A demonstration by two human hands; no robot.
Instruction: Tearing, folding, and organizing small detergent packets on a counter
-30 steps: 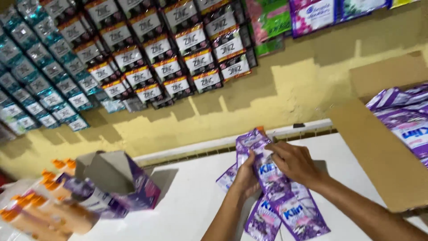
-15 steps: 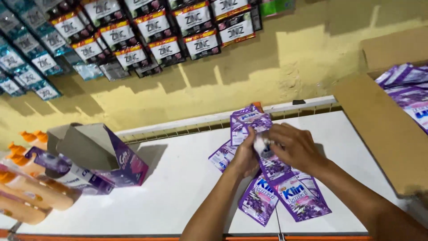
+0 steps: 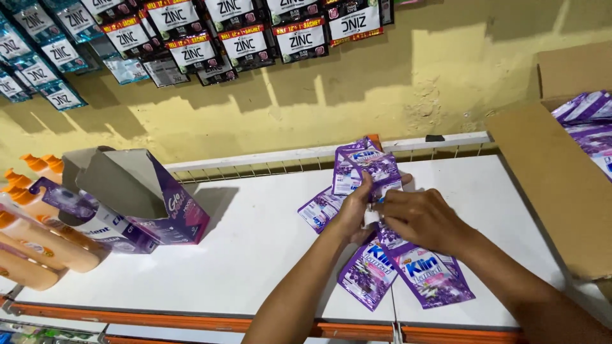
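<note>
A strip of joined purple sachets (image 3: 382, 255) lies on a white shelf (image 3: 255, 255), running from the back rail toward the front edge. My left hand (image 3: 352, 213) pinches the strip near its upper sachets (image 3: 364, 167), which stand lifted off the shelf. Beside it, my right hand (image 3: 421, 220) grips the same strip where a small white piece shows between the fingers. Two sachets (image 3: 433, 277) hang flat below my hands.
An open purple carton (image 3: 150, 200) lies on its side at the left, next to orange-capped bottles (image 3: 38, 242). A cardboard box (image 3: 561, 178) with more purple sachets stands at the right. Rows of sachets (image 3: 191, 44) hang on the yellow wall.
The view has tilted down, so the wall sachets sit higher in frame. My hands have stayed on the strip and closed together around its middle.
</note>
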